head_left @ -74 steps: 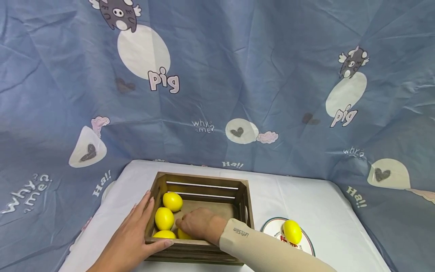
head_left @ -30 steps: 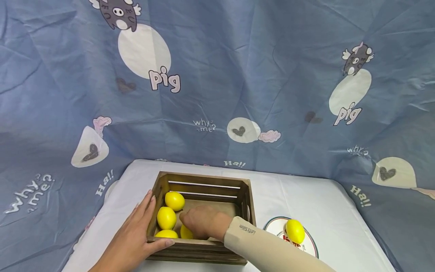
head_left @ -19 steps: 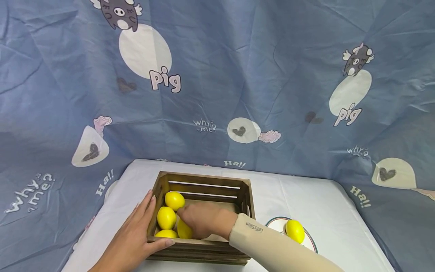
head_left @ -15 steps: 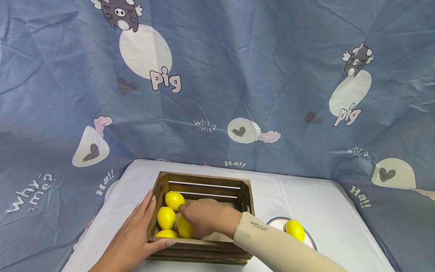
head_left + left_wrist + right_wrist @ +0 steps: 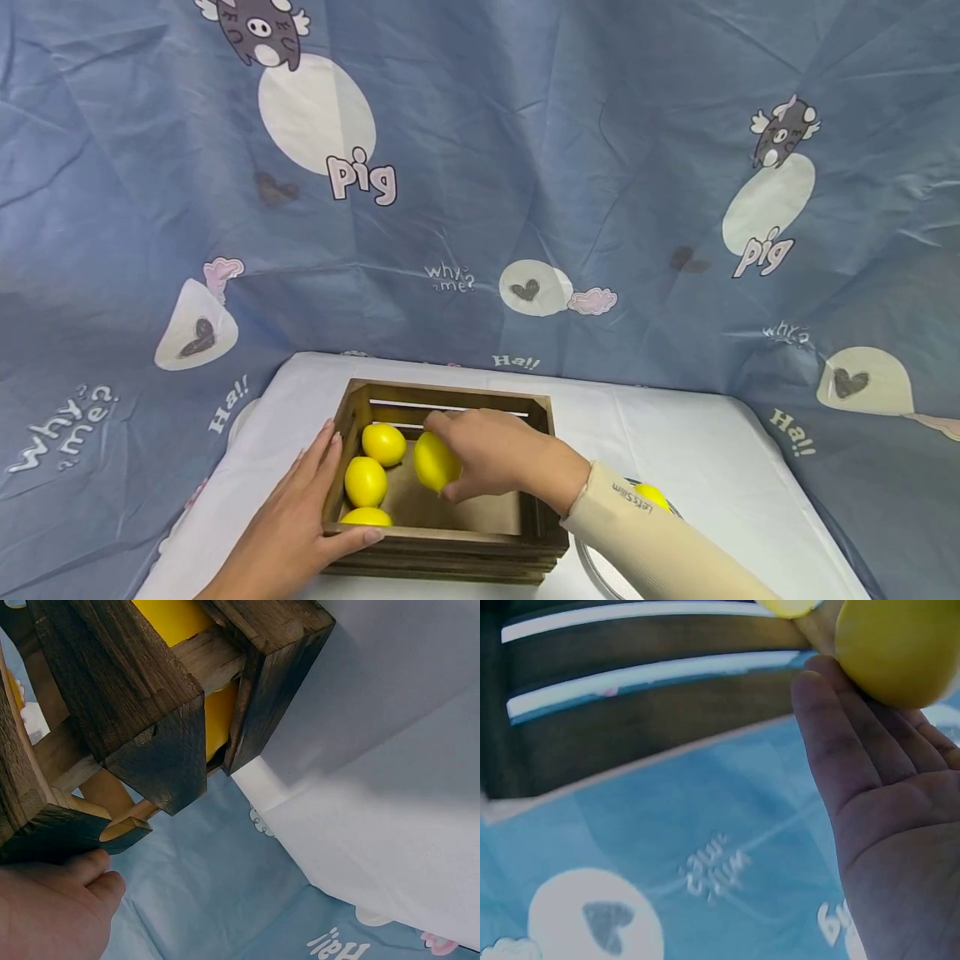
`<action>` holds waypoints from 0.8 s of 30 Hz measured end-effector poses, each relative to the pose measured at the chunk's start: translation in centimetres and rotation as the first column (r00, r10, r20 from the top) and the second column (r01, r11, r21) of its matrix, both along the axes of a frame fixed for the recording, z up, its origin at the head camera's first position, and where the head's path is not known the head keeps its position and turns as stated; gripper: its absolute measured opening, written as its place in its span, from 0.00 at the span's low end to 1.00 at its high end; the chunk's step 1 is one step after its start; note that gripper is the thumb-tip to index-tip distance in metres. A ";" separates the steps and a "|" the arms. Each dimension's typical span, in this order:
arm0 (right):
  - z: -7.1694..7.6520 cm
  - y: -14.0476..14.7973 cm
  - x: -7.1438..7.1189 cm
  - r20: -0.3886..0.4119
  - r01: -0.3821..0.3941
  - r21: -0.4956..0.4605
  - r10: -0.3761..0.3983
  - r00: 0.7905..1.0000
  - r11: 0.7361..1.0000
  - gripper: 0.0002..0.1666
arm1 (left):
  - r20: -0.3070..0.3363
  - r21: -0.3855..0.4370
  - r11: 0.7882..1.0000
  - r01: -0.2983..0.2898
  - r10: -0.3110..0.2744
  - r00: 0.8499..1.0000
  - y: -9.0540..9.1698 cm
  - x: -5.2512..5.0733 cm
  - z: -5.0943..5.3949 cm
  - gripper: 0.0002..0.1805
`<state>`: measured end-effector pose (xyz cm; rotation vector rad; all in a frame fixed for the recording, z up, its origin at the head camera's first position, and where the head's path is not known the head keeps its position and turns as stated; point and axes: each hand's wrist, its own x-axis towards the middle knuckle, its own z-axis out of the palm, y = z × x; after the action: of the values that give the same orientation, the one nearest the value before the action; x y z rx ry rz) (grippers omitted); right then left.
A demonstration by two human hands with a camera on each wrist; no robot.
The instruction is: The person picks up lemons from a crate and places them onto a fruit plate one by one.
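Steadying the wooden crate (image 5: 450, 554) with one hand looks like a smart way to work, and the left hand (image 5: 281, 525) need only press enough to stop it sliding. Its fingers (image 5: 315, 468) lie straight along the left wall, its thumb rests at the near corner, and it has no lemon. On the other side, the white plate (image 5: 607, 575) sits on the tabletop (image 5: 727, 475) with one yellow lemon (image 5: 651, 495) on it, both partly hidden by the tan sleeve (image 5: 663, 546). Inside the crate, the near lemon (image 5: 367, 517) peeks over the front wall, and the middle lemon (image 5: 366, 482) lies just behind it. Further in, the right hand (image 5: 498, 454) pinches the held lemon (image 5: 435, 462), with the thumb on the near side and the fingers across the far side, spread about as wide as the fruit. The held lemon seems to be up off the crate floor, but I can't tell how high. A snug, soft squeeze should be best, since something smooth and round could slip, and going slowly, clear of the walls, would save a bump. Past it, the far lemon (image 5: 384, 444) lies near the back left corner, and behind everything hangs the blue cloth (image 5: 450, 208) with little pigs.
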<state>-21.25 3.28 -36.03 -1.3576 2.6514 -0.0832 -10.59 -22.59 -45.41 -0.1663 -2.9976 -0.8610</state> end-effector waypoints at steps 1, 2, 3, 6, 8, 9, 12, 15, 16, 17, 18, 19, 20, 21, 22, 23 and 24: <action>0.3 0.5 0.0 0.001 0.006 -0.022 -0.006 1.000 1.000 0.38 | -0.004 -0.002 1.000 0.001 -0.001 1.000 0.0 0.0 0.0 0.76; 0.5 0.9 0.1 0.003 0.009 -0.047 -0.009 1.000 0.999 0.38 | -0.006 0.000 1.000 0.003 -0.003 1.000 0.0 0.0 0.0 0.75; 0.8 1.4 0.2 0.008 0.016 -0.071 -0.016 1.000 0.997 0.38 | -0.008 0.002 1.000 0.004 -0.004 1.000 0.0 0.0 0.0 0.75; 1.4 2.9 0.6 -0.002 0.027 -0.138 -0.027 1.000 0.990 0.39 | -0.024 0.002 1.000 0.010 -0.010 1.000 0.0 0.0 -0.1 0.75; 1.8 3.8 1.0 -0.014 0.037 -0.170 -0.040 0.999 0.985 0.40 | -0.033 0.007 1.000 0.015 -0.015 0.999 -0.1 0.0 -0.1 0.74; 1.9 4.3 1.2 -0.019 0.043 -0.180 -0.048 0.999 0.983 0.41 | -0.037 0.006 1.000 0.017 -0.017 0.999 -0.2 0.1 -0.1 0.74; 2.3 5.7 1.8 -0.023 0.063 -0.202 -0.069 0.997 0.977 0.42 | -0.037 0.004 1.000 0.021 -0.020 0.999 -0.1 0.0 -0.1 0.74; 2.4 6.8 2.3 -0.017 0.079 -0.222 -0.085 0.996 0.972 0.42 | -0.034 -0.001 1.000 0.019 -0.019 0.999 -0.1 -0.1 -0.1 0.75; 2.4 7.1 2.4 -0.019 0.083 -0.228 -0.089 0.996 0.970 0.42 | -0.035 0.000 1.000 0.017 -0.017 0.999 -0.1 -0.1 -0.1 0.75; 2.4 7.4 2.6 -0.021 0.086 -0.234 -0.094 0.995 0.968 0.42 | -0.036 0.000 1.000 0.017 -0.017 0.999 -0.1 -0.1 -0.1 0.74; 2.4 7.7 2.7 -0.025 0.090 -0.240 -0.099 0.995 0.967 0.42 | -0.038 0.002 1.000 0.018 -0.018 0.999 -0.1 -0.1 -0.1 0.74; 2.4 8.0 2.8 -0.029 0.092 -0.244 -0.102 0.994 0.965 0.42 | -0.039 0.003 1.000 0.018 -0.018 0.999 -0.1 -0.1 -0.1 0.74; 2.4 8.4 3.0 -0.031 0.095 -0.247 -0.106 0.994 0.964 0.42 | -0.040 0.004 1.000 0.018 -0.018 0.999 -0.1 -0.1 -0.1 0.74; 2.4 8.7 3.1 -0.035 0.100 -0.250 -0.112 0.993 0.963 0.42 | -0.040 0.005 1.000 0.019 -0.019 0.999 -0.1 -0.1 -0.1 0.74; 2.4 9.0 3.2 -0.033 0.102 -0.255 -0.114 0.993 0.962 0.42 | -0.040 0.006 1.000 0.020 -0.020 0.999 -0.1 0.0 -0.1 0.74; 2.4 9.3 3.3 -0.035 0.101 -0.260 -0.114 0.993 0.960 0.42 | -0.039 0.007 1.000 0.019 -0.019 0.999 -0.1 0.0 -0.1 0.74; 2.4 9.6 3.5 -0.036 0.101 -0.265 -0.114 0.993 0.959 0.42 | -0.038 0.007 1.000 0.019 -0.018 0.999 0.0 0.0 -0.1 0.74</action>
<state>-17.79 12.83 -33.62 -1.2994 2.8371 -0.4347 -10.60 -22.64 -45.50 -0.2080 -2.9624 -0.8603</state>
